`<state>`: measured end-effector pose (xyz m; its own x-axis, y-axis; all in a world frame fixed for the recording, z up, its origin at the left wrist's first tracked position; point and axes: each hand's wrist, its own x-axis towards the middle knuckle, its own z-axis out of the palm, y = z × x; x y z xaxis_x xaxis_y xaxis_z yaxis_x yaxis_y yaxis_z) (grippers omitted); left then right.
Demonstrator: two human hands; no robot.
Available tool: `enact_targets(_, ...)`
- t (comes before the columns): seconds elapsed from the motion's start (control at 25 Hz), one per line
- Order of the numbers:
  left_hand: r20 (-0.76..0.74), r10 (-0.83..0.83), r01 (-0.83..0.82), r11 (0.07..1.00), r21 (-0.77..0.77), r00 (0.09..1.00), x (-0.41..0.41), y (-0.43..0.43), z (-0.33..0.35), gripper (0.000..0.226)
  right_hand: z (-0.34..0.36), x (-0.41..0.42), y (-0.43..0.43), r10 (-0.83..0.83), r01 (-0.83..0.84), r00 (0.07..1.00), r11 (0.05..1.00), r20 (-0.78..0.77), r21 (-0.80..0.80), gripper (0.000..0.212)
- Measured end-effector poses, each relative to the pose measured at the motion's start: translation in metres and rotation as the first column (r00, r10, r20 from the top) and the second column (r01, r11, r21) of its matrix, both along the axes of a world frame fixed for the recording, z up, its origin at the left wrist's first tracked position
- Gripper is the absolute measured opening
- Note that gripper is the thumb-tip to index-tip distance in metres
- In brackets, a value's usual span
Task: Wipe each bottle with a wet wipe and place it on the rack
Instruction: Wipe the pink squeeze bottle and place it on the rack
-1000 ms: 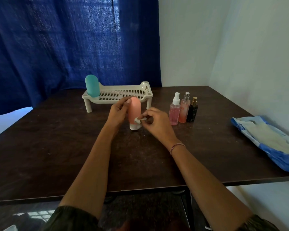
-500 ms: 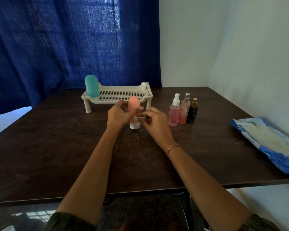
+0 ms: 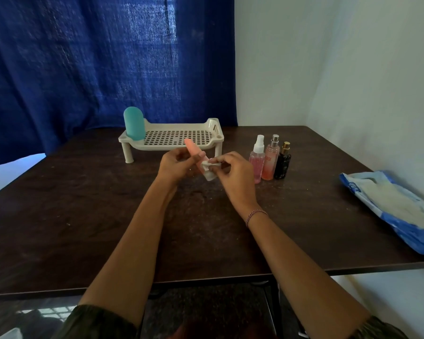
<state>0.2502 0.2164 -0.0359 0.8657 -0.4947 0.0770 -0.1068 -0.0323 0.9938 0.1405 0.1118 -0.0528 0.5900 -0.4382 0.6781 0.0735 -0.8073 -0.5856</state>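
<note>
The pink bottle [image 3: 192, 147] is held off the table [image 3: 83, 216] just in front of the rack [image 3: 213, 139], in line with its right half. The left hand [image 3: 174, 165] has its fingers curled round the bottle's body, thumb laid along it. The right hand [image 3: 235, 172] pinches a wadded wet wipe [image 3: 211, 164] between thumb and fingertips and presses it to the bottle close to the white cap. The bottle's long axis slants: the rounded end points up and away toward the rack, the cap down and back toward the person, so the wipe works the lower end. The left hand bears the bottle and is nearer the rack's open deck, so it looks the likelier one to set it down; the bottle would first need righting from its slant. Well to the right of the rack and nearer the person lies a blue wipes pack [image 3: 389, 204]. Just right of the rack stand three unwiped bottles, touching or nearly so: a clear spray bottle [image 3: 257, 165], a pink perfume bottle [image 3: 271, 162] and a black bottle [image 3: 283, 163]. On the rack's left end a teal bottle [image 3: 134, 123] stands upright, rounded end up.
</note>
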Motion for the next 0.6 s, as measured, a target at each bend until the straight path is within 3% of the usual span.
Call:
enact_targets(0.12, -0.052, -0.130, 0.123, 0.985, -0.124, 0.990, -0.0029, 0.0024, -0.0001, 0.044, 0.0014, 0.0005, 0.0010, -0.009, 0.008, 0.998, 1.000, 0.055, 0.017, 0.018)
enact_targets(0.28, -0.119, -0.226, 0.184, 0.940, -0.288, 0.967, -0.0059, 0.0042, 0.0011, 0.032, 0.0011, 0.0022, 0.0039, 0.021, -0.014, 0.997, 0.997, 0.081, -0.079, 0.017)
enact_targets(0.44, -0.151, -0.255, 0.198, 0.927, -0.318, 0.955, -0.0077, 0.0044, 0.0026, 0.037, 0.0019, 0.0017, 0.0001, -0.020, 0.024, 0.997, 0.998, 0.073, -0.057, 0.019)
enact_targets(0.6, -0.159, -0.271, 0.208, 0.921, -0.330, 0.949, -0.0099, 0.0069, 0.0049, 0.038, 0.0008, -0.0010, 0.0029, 0.097, -0.085, 0.991, 0.988, 0.095, -0.129, 0.020)
